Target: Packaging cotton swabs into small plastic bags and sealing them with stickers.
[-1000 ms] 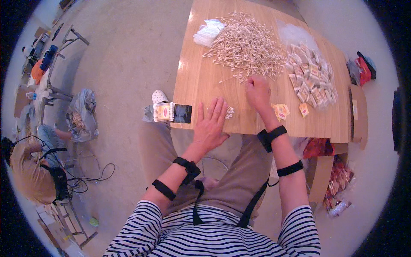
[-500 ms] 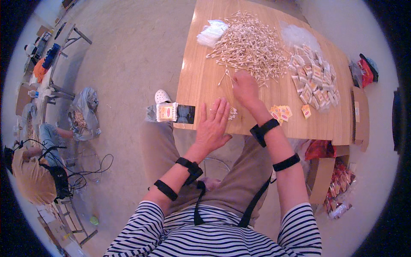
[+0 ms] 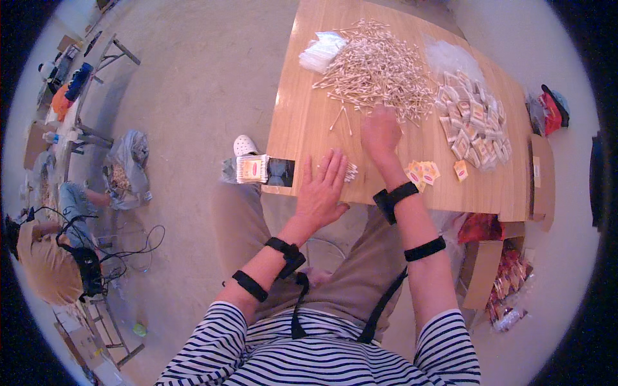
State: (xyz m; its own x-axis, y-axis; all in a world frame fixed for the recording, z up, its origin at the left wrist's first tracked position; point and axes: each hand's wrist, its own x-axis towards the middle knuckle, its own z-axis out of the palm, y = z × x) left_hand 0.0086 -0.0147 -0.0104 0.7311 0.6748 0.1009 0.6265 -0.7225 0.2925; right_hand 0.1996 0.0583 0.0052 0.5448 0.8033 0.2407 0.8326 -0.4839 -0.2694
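Observation:
My left hand (image 3: 323,193) lies flat near the table's front edge, fingers stretched out, partly covering a small bunch of cotton swabs (image 3: 351,172). At the near side of a big loose heap of cotton swabs (image 3: 380,67), my right hand (image 3: 381,136) is closed, knuckles up. Its fingertips are hidden, so I cannot tell what is in them. Two or three stray swabs (image 3: 342,118) lie just left of it. Several yellow-and-white cards (image 3: 421,172) are fanned out right of my right wrist, with a single card (image 3: 460,170) beside them.
Filled swab packets (image 3: 473,122) are piled at the right, below clear plastic bags (image 3: 454,61). More clear bags (image 3: 322,51) lie left of the heap. A swab pack (image 3: 252,169) sits at the left table edge by a black strip (image 3: 280,172). Open cardboard box (image 3: 481,257) below right; another person (image 3: 55,257) far left.
My right hand has moved right and slightly toward me along the near side of the swab heap. The left hand stays flat in nearly the same place.

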